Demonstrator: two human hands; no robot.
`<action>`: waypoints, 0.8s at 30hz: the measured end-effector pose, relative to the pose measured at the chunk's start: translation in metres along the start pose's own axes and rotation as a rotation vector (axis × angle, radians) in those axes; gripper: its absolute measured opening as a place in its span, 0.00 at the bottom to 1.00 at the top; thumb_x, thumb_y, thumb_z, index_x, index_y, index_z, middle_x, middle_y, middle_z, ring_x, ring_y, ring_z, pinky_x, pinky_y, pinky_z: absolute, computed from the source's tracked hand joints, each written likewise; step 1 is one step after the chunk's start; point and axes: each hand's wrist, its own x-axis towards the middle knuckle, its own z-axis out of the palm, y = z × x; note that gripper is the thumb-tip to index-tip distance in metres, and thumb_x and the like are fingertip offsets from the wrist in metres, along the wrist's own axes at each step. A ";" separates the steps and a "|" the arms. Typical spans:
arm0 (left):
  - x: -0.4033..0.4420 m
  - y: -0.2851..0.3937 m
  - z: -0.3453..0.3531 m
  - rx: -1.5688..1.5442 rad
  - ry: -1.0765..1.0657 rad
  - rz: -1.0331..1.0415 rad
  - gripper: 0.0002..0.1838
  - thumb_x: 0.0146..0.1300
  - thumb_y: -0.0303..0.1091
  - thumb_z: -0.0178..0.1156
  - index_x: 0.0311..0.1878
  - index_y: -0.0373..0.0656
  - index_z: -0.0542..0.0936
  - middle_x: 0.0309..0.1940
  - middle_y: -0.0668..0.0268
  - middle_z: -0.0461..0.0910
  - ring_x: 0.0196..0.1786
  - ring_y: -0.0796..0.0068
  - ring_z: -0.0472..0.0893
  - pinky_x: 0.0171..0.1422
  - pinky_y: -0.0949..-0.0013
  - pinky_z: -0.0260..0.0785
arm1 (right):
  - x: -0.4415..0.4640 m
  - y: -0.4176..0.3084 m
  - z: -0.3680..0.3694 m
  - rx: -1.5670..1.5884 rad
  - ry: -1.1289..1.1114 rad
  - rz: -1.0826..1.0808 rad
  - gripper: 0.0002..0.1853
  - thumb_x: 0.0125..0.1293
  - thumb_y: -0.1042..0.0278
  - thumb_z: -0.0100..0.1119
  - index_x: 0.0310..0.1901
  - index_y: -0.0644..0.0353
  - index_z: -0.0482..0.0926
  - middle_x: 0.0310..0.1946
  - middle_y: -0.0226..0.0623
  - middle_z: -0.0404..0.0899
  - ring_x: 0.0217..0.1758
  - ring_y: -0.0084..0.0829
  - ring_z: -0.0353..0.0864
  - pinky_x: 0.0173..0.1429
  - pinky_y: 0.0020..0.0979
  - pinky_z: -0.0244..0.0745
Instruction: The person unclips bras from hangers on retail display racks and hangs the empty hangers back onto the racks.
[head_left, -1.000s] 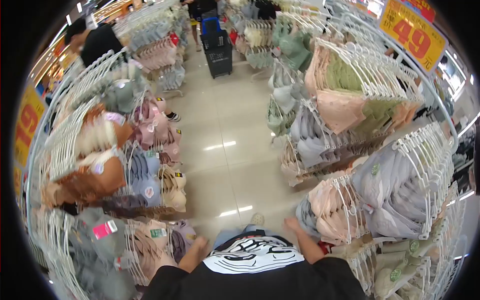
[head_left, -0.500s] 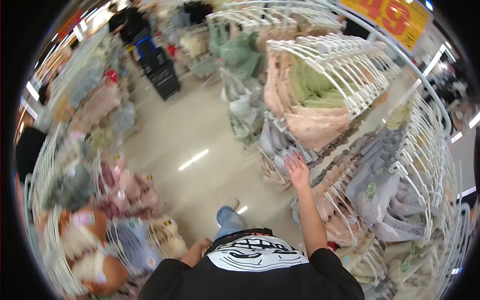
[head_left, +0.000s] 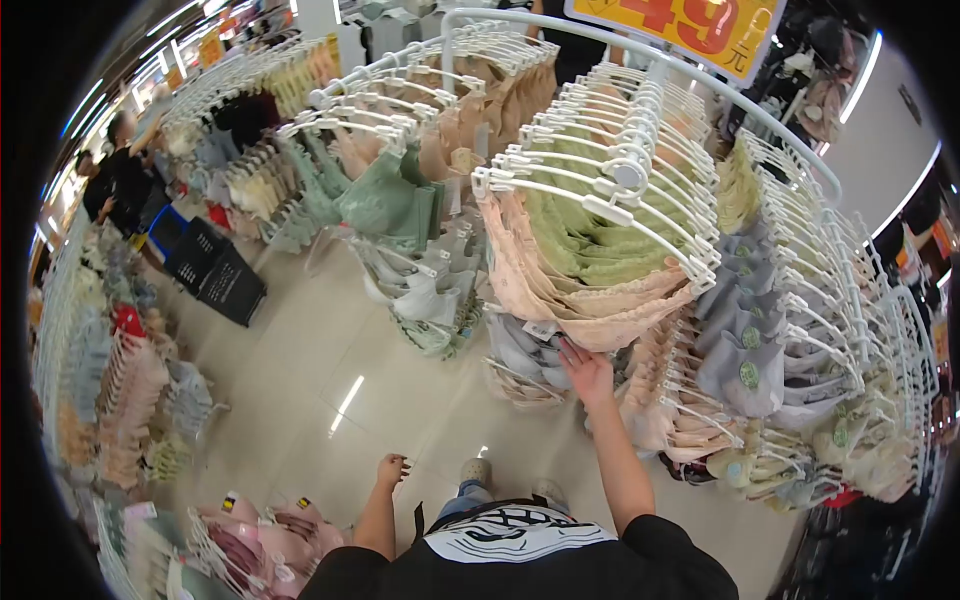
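Observation:
My right hand is open, palm up and fingers apart, with its fingertips at the lower edge of a peach lace bra at the front of a hanging row. Whether the fingers touch the cloth I cannot tell. Behind that bra hang light green bras on white hangers. Lower down, beside the fingers, are grey bras with a white tag. My left hand hangs low over the floor, loosely curled with fingers slightly apart, and nothing shows in it.
A white rail carries a yellow price sign. Grey-violet bras hang to the right, green ones to the left. A black trolley stands on the tiled floor near people in dark clothes. Pink bras hang lower left.
The view has turned right and come closer to the peach and green row. My right hand is now at the peach bra's lower edge. My left hand has come out from my side.

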 end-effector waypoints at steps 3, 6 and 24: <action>0.016 0.022 0.005 0.061 -0.093 0.047 0.13 0.59 0.34 0.45 0.44 0.41 0.73 0.30 0.62 0.79 0.25 0.73 0.78 0.26 0.70 0.68 | -0.013 0.001 -0.004 -0.059 -0.023 -0.029 0.17 0.63 0.63 0.43 0.50 0.65 0.66 0.50 0.47 0.71 0.61 0.42 0.64 0.64 0.42 0.57; 0.020 0.020 0.021 0.174 -0.209 0.029 0.13 0.58 0.34 0.45 0.43 0.42 0.74 0.30 0.62 0.80 0.26 0.73 0.78 0.26 0.71 0.68 | -0.030 0.007 -0.008 -0.174 0.053 -0.057 0.16 0.66 0.60 0.43 0.48 0.64 0.67 0.47 0.48 0.73 0.57 0.41 0.68 0.60 0.39 0.62; -0.094 0.239 0.132 0.130 -0.380 1.015 0.36 0.55 0.35 0.58 0.65 0.42 0.53 0.61 0.57 0.59 0.61 0.61 0.62 0.60 0.63 0.59 | -0.181 -0.022 0.008 0.010 0.106 -0.118 0.15 0.68 0.61 0.37 0.52 0.56 0.66 0.52 0.49 0.70 0.38 0.29 0.79 0.40 0.26 0.76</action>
